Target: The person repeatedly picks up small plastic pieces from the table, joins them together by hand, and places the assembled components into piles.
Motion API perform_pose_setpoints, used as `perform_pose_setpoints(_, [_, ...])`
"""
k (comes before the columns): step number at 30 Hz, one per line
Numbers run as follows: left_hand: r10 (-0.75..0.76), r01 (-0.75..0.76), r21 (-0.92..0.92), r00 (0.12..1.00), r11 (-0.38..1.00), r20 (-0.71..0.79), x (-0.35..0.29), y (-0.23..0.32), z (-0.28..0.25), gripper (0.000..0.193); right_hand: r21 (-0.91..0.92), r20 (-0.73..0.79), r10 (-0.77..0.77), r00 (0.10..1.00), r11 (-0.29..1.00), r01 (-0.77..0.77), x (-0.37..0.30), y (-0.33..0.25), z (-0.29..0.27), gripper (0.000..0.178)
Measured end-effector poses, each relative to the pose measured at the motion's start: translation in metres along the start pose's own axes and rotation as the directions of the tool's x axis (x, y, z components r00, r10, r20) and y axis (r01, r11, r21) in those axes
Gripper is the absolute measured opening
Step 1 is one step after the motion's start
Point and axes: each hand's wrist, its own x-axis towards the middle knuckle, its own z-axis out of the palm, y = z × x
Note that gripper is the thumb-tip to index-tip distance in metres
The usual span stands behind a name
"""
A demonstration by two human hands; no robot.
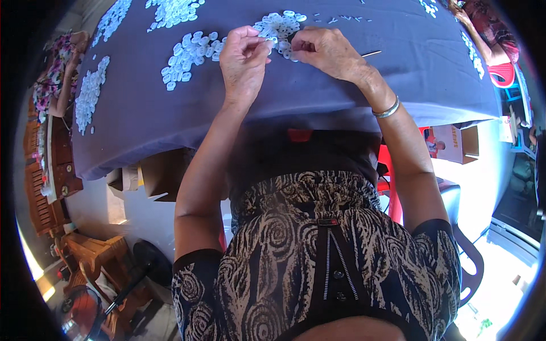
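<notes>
My left hand (244, 59) is raised over the table, thumb and fingers pinched on a small white plastic piece (273, 40). Close to its right is my right hand (329, 52), fingers curled together; whatever they hold is hidden. A thin rod (372, 53) shows beside the back of that hand, and I cannot tell whether it is held or lying on the cloth. Behind and between both hands lies a pile of white oval pieces with holes (281, 24). Another pile of similar pieces (190, 55) spreads to the left of my left hand.
A dark grey-blue cloth (318, 91) covers the table. Several small metal pins (347, 19) lie at the back right. More white piles (91, 94) sit near the left edge. Other people (483, 34) sit at both sides. Cardboard boxes (165, 173) stand under the table.
</notes>
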Motion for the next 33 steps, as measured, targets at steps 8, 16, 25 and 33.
perform_pose_setpoints(8, [-0.004,0.005,0.036,1.0,0.999,-0.01,-0.001,0.0,0.001,0.028,-0.083,0.145,-0.04,0.989,0.995,0.053,-0.001,-0.005,-0.004,0.019])
perform_pose_setpoints(16, [0.005,-0.006,0.051,1.0,0.999,0.01,-0.002,0.0,0.002,0.027,0.045,0.171,-0.108,0.979,0.994,0.102,-0.002,0.004,-0.003,0.018])
perform_pose_setpoints(25, [-0.003,0.003,0.002,1.0,1.0,-0.002,-0.001,0.001,0.002,0.026,-0.003,0.117,-0.108,0.987,0.994,0.109,-0.001,-0.001,-0.004,0.015])
perform_pose_setpoints(33, [-0.004,0.004,-0.023,1.0,1.0,0.011,-0.001,0.001,0.002,0.023,0.014,0.131,-0.255,0.958,0.967,0.255,0.0,-0.004,0.002,0.019])
